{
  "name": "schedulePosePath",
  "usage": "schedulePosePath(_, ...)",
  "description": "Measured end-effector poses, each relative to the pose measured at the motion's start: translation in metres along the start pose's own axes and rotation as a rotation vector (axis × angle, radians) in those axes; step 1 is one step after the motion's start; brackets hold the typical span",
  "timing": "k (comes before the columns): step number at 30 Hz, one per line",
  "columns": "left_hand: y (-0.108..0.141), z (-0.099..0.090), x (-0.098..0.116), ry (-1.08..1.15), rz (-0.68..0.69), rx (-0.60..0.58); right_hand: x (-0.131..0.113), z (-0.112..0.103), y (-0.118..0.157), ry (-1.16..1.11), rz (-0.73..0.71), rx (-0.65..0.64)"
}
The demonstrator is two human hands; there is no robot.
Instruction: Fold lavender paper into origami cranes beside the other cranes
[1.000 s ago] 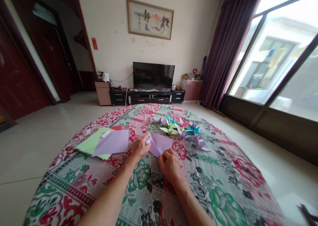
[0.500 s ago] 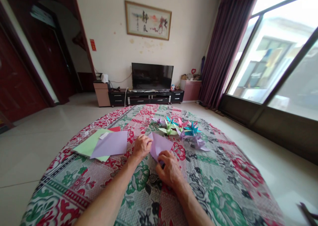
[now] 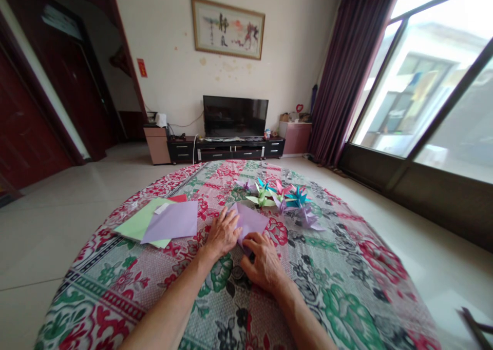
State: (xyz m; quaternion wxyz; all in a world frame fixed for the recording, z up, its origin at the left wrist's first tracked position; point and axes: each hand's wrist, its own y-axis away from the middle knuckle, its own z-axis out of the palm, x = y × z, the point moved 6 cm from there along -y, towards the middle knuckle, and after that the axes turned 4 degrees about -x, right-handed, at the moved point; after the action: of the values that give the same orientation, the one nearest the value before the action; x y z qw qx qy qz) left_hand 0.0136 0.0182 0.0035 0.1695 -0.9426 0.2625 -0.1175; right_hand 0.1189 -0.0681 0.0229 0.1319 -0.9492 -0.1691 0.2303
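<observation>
A purple sheet of origami paper [image 3: 252,219] lies on the table between my hands. My left hand [image 3: 223,233] rests flat on its left side, fingers stretched out over the edge. My right hand [image 3: 264,257] is curled over the near corner, fingers bent and pressed together on the paper; the corner itself is hidden beneath them. Beyond the sheet stand several folded paper cranes, among them a green one [image 3: 264,198], a blue one [image 3: 298,198] and a purple one [image 3: 309,218].
Left of my hands lies a stack of loose paper, a purple sheet [image 3: 173,221] over a green one [image 3: 134,226], with red peeking out behind. A flowered tablecloth [image 3: 331,288] covers the round table. A television [image 3: 235,116] stands on a low cabinet by the far wall.
My left hand has gone from a closed pinch at the paper's left edge to lying flat on it. The right hand stays at the near corner with little movement.
</observation>
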Motion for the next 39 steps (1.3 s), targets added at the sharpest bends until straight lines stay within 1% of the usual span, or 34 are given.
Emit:
schedulePosePath(3,0.001,0.003,-0.004,0.023,-0.013,-0.002,-0.002,-0.001,0.002,0.042,-0.001,-0.025)
schedulePosePath(8,-0.001,0.003,-0.013,0.045,-0.097,0.059,-0.006,0.002,-0.002,0.105,0.004,-0.044)
schedulePosePath(11,-0.003,0.002,-0.015,0.056,-0.114,0.098,-0.006,0.007,-0.007,0.126,0.028,-0.036)
schedulePosePath(14,-0.003,0.002,-0.015,0.053,-0.113,0.132,-0.003,0.008,-0.01,0.081,0.019,-0.023)
schedulePosePath(18,-0.001,0.002,-0.016,0.049,-0.128,0.151,0.005,0.002,-0.007,-0.058,-0.004,0.022)
schedulePosePath(20,0.0,0.002,-0.016,0.053,-0.137,0.163,0.007,-0.001,-0.004,-0.103,-0.011,0.021)
schedulePosePath(23,0.001,0.0,-0.017,0.074,-0.146,0.197,0.006,-0.003,-0.002,-0.113,-0.032,0.011)
schedulePosePath(27,-0.002,-0.008,-0.019,0.152,-0.131,0.286,0.002,-0.003,-0.001,-0.093,-0.056,0.016)
schedulePosePath(31,-0.004,-0.022,-0.025,0.314,-0.128,0.406,0.001,-0.001,-0.001,-0.075,-0.063,0.011)
schedulePosePath(33,-0.004,-0.029,-0.029,0.373,-0.144,0.439,0.001,0.0,-0.002,-0.055,-0.063,0.003)
schedulePosePath(36,-0.005,-0.032,-0.035,0.419,-0.188,0.418,0.0,0.002,-0.002,-0.025,-0.068,-0.017)
schedulePosePath(39,-0.008,-0.029,-0.042,0.474,-0.283,0.372,-0.002,0.002,-0.002,-0.004,-0.079,-0.032)
